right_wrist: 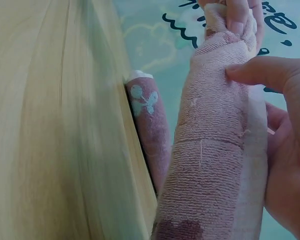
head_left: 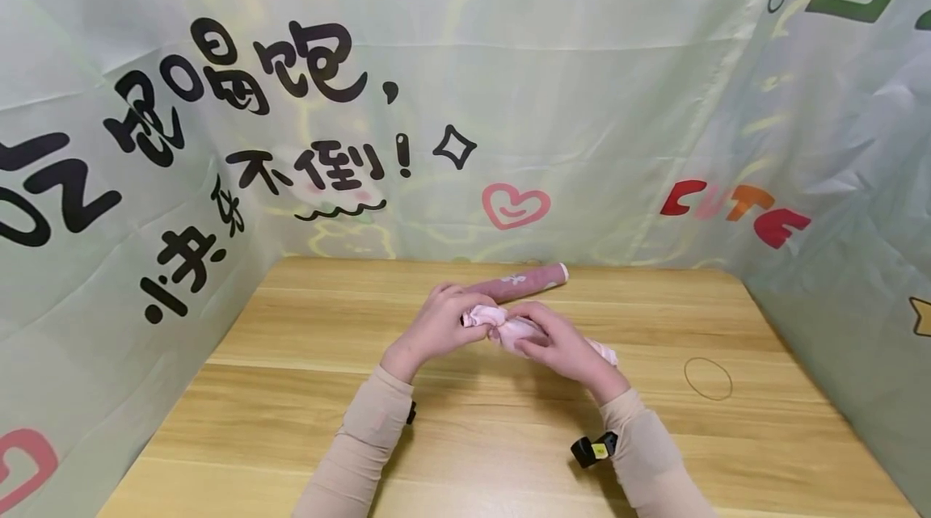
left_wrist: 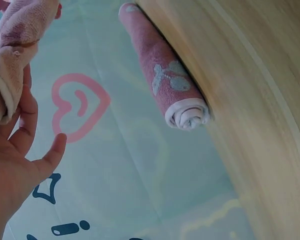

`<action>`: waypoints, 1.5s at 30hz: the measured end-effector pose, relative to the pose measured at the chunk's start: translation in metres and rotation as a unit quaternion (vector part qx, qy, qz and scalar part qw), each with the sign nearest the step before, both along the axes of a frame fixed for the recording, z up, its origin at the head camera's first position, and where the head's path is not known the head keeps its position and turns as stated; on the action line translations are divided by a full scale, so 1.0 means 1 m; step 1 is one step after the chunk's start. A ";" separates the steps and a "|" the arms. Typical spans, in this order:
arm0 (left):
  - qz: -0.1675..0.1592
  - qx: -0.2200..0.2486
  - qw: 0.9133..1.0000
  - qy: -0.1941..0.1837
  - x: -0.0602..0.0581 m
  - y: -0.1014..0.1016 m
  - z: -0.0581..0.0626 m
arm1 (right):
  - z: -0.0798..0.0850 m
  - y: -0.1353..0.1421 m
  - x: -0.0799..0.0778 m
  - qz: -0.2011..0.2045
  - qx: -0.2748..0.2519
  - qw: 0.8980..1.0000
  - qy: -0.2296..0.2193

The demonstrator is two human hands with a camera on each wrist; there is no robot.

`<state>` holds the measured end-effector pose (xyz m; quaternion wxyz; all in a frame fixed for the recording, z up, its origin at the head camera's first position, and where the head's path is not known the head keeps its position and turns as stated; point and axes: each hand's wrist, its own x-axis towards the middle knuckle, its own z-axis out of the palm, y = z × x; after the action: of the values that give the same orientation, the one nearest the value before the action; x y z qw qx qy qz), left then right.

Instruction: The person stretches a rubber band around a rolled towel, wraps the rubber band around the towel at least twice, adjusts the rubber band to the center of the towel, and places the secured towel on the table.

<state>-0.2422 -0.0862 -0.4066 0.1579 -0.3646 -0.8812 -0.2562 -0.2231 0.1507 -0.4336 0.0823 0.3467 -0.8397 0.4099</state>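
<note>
two beige sleeves (head_left: 360,437) are occupying the bottom of the frame, nearest the camera. at its centre a pale pink roll (head_left: 515,334) is slanting from upper left to lower right, both hands gripping it. the left hand (head_left: 435,326) is pinching its short upper-left end, beside a thin band (left_wrist: 23,44) that is cinching it; the right hand (head_left: 563,347) is grasping it just past that band, the longer part running toward lower right. a darker pink roll (head_left: 527,282) is lying just above the hands.
</note>
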 end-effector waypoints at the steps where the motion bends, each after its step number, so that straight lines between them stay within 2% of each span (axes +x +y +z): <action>1: 0.001 0.002 1.000 0.002 0.000 0.000 0.000 | 0.000 -0.001 0.000 0.000 0.002 1.000 0.008; 5: 0.002 -0.008 1.000 0.006 0.001 0.002 -0.001 | 0.000 -0.005 0.001 0.006 0.011 0.999 0.048; 9: 0.010 -0.002 1.000 -0.009 0.001 0.003 -0.002 | -0.001 -0.010 0.002 -0.002 0.005 0.997 0.081; 14: 0.013 0.059 0.996 -0.059 0.001 0.002 0.001 | -0.004 -0.014 0.004 -0.005 -0.016 0.993 0.113; 18: 0.010 0.109 0.986 -0.123 -0.001 0.001 0.002 | -0.005 -0.016 0.006 -0.010 -0.010 0.991 0.131; 21: 0.013 0.124 0.981 -0.149 -0.001 0.002 0.002 | -0.005 -0.019 0.007 -0.026 0.005 0.990 0.137; 25: 0.021 0.121 0.982 -0.147 -0.001 0.004 0.002 | -0.004 -0.024 0.008 -0.051 0.034 0.986 0.154; 33: 0.056 0.095 0.985 -0.132 -0.001 0.009 -0.002 | -0.003 -0.029 0.009 -0.080 0.087 0.968 0.222; 38: 0.065 0.094 0.986 -0.124 -0.001 0.010 -0.003 | -0.005 -0.027 0.008 -0.084 0.106 0.967 0.214; 42: 0.051 0.101 0.984 -0.135 -0.002 0.012 -0.004 | -0.005 -0.024 0.008 -0.071 0.066 0.980 0.174; 45: 0.049 0.117 0.979 -0.159 -0.002 0.013 -0.004 | -0.004 -0.022 0.007 -0.057 0.030 0.985 0.161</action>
<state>-0.2438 -0.0735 -0.4107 0.0696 -0.2545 -0.8756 -0.4045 -0.2157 0.1288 -0.4374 0.2290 0.3620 -0.8458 0.3180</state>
